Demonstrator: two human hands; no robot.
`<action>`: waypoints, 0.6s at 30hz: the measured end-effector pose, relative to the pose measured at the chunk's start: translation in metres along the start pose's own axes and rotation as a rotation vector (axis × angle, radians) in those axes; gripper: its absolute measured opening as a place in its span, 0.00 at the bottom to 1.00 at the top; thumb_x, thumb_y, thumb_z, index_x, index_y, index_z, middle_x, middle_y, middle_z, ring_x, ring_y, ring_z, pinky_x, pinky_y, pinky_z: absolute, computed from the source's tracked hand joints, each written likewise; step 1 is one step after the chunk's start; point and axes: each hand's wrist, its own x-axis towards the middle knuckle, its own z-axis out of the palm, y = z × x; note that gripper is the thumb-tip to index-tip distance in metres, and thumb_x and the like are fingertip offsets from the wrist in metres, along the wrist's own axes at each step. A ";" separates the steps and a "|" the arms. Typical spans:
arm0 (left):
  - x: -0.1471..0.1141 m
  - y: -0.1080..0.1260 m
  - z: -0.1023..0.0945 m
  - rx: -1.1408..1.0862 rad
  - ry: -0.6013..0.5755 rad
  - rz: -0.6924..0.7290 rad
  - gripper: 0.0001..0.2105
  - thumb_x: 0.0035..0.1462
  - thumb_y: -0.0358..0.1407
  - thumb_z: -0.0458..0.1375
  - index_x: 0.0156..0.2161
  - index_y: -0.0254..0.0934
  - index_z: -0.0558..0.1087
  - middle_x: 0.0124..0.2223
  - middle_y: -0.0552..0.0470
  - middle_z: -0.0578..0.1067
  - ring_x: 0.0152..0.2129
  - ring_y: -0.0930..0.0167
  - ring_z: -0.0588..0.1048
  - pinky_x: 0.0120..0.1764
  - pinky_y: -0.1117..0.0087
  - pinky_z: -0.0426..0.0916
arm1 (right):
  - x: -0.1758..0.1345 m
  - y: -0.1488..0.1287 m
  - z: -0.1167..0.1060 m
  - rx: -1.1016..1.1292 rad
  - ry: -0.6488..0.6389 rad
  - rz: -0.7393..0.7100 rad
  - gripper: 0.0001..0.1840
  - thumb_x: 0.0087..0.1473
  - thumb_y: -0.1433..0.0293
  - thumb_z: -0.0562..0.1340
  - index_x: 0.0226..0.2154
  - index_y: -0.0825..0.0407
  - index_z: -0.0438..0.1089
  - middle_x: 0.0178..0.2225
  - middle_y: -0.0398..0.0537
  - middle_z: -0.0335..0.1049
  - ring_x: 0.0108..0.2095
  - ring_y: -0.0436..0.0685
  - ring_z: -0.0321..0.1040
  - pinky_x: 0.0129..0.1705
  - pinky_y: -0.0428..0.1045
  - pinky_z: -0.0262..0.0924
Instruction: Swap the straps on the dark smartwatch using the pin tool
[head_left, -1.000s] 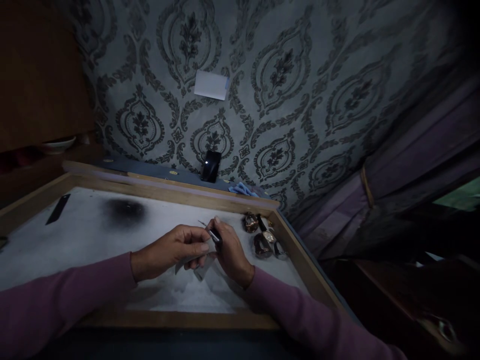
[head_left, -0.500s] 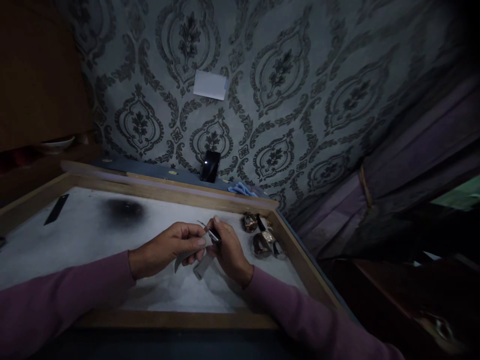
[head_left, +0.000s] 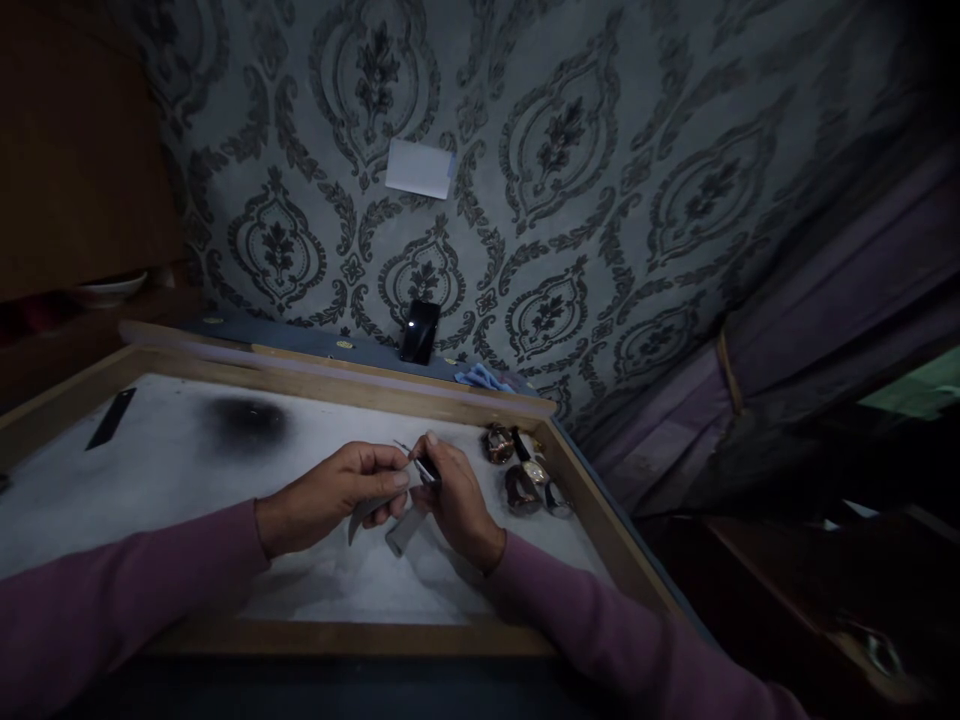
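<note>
Both hands meet over the white-lined wooden tray. My left hand (head_left: 360,488) pinches a grey strap (head_left: 365,512), whose curved end hangs below the fingers. My right hand (head_left: 459,500) is closed around a watch (head_left: 428,471) with a dark, silver-edged body. A second grey strap length (head_left: 406,530) dangles beneath it. Between the fingertips a thin pointed metal piece (head_left: 401,445) sticks out to the upper left; which hand grips it is hidden. Several wristwatches (head_left: 523,487) lie in the tray's right corner, beside my right hand.
A wooden rim (head_left: 360,385) borders the tray. A dark flat strip (head_left: 111,418) lies at its left, near a black smudge (head_left: 251,422). Behind the rim, a phone (head_left: 420,332) leans on the patterned wall, with a blue cloth (head_left: 484,377) to its right. A purple curtain (head_left: 697,400) hangs at right.
</note>
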 end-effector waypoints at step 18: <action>-0.001 0.002 0.001 -0.044 0.025 -0.041 0.13 0.51 0.42 0.62 0.30 0.33 0.70 0.23 0.56 0.69 0.18 0.79 0.63 0.22 0.77 0.55 | 0.000 0.004 -0.004 -0.132 -0.027 -0.105 0.26 0.50 0.45 0.57 0.24 0.52 0.61 0.17 0.36 0.51 0.15 0.45 0.46 0.15 0.43 0.43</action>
